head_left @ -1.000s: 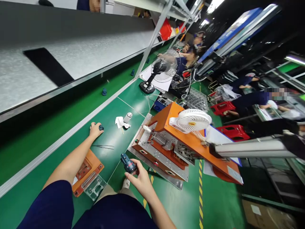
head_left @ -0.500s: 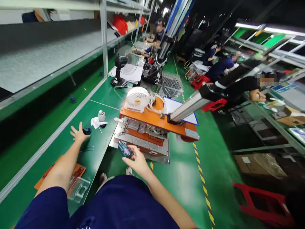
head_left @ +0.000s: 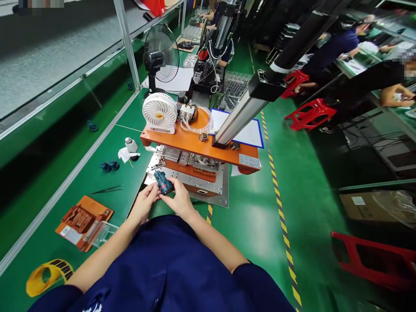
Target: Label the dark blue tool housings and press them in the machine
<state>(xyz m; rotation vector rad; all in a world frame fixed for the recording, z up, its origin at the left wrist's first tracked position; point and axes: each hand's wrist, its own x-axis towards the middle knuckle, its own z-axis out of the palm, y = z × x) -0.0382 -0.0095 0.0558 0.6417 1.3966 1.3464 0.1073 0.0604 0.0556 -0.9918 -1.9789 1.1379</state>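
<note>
A dark blue-grey battery pack (head_left: 164, 182) with a red mark is held in front of my body, close to the metal base of the orange fixture (head_left: 195, 146). My right hand (head_left: 179, 200) grips its right side between thumb and fingers. From the lower left, my left hand (head_left: 145, 200) closes its fingertips on the same pack; whether they also pinch something small is hidden. Two small dark blue parts (head_left: 109, 166) lie on the green table, left of my hands. Tweezers (head_left: 107, 190) rest nearer to me.
A white fan (head_left: 160, 112) and coiled tubing (head_left: 201, 121) sit on the fixture, beside a slanted metal column (head_left: 242, 117). A white bottle (head_left: 130, 144), an orange jig (head_left: 82, 219) and a yellow tape roll (head_left: 43, 279) are on the table. Co-workers sit at the right; red stools (head_left: 310, 115) stand there.
My left hand has come from the small blue parts on the table, where it was spread, to the battery pack. The right hand still holds the pack. My view has shifted.
</note>
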